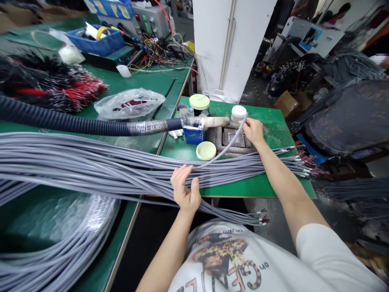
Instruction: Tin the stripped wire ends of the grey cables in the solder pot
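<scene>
My right hand [253, 130] pinches one grey cable [232, 142] close to its end, which bends up from the bundle. The hand is over a heavy metal-framed block [235, 138] with a square, shiny recess, perhaps a solder pot. My left hand [185, 190] rests against the long bundle of grey cables [121, 170], thumb and fingers apart. The bundle crosses the table to stripped ends [304, 162] with thin coloured wires on the right. Below my left hand, more cables hang past the table edge. Close to the block are a pale green lid [206, 151] and a white round container [238, 113].
A ribbed dark hose [73, 123] ends in a pale nozzle [216, 122] beside the block, above a blue box [193, 135]. A yellow-lidded jar [199, 103] stands behind. Coiled cables [75, 247], a plastic bag [129, 103] and black-and-red wires [60, 87] lie left.
</scene>
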Action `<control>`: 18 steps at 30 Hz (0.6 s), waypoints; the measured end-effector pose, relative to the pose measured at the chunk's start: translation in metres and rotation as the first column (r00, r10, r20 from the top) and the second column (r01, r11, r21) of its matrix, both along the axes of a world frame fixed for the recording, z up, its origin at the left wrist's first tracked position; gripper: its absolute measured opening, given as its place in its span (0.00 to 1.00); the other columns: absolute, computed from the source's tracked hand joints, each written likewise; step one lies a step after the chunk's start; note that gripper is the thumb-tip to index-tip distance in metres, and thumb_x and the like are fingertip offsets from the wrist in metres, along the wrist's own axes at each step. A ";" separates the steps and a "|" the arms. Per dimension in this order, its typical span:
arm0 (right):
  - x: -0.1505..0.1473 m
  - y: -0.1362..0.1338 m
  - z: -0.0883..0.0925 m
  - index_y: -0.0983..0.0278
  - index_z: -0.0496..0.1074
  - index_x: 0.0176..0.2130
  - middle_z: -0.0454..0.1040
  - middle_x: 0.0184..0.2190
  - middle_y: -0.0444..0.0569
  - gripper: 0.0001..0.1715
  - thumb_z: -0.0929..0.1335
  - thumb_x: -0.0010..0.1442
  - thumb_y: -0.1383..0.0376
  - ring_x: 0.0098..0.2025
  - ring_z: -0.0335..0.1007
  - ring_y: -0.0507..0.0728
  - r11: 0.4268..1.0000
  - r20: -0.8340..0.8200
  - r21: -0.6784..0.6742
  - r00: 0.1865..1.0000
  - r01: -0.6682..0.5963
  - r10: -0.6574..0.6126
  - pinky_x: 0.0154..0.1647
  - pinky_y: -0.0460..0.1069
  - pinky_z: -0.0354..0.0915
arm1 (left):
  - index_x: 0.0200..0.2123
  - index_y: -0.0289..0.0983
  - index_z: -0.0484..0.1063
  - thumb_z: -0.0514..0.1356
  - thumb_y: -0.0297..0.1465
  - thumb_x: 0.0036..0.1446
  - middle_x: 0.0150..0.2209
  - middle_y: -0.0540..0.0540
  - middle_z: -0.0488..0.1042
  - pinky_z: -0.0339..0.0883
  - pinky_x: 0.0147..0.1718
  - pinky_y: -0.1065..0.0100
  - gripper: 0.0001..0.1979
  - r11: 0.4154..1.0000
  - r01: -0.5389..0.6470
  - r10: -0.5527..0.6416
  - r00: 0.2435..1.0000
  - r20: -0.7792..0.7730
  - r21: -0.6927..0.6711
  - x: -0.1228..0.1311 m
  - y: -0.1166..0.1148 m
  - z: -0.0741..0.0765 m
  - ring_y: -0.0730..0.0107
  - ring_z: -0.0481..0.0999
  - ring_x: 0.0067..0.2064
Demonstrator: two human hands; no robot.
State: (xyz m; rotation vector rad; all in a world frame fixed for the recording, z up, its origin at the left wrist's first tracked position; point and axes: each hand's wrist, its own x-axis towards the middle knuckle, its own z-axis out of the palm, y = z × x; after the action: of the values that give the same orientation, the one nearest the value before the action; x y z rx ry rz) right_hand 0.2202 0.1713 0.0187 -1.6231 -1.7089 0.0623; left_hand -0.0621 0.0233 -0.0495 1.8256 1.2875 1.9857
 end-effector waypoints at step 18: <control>-0.033 -0.181 0.038 0.49 0.70 0.55 0.73 0.54 0.47 0.31 0.70 0.55 0.73 0.51 0.73 0.60 0.829 -0.010 0.146 0.838 -0.539 0.546 0.50 0.56 0.72 | 0.47 0.41 0.75 0.57 0.28 0.60 0.36 0.45 0.79 0.69 0.43 0.60 0.13 0.719 0.636 -0.568 0.770 0.289 -0.282 0.026 -0.028 0.035 0.65 0.76 0.40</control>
State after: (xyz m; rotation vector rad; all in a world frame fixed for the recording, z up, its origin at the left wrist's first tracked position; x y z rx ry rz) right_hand 0.1872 -0.0101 0.0568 -0.9811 -2.0379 0.2562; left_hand -0.0362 -0.0049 -0.0144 1.5594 0.7784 1.3974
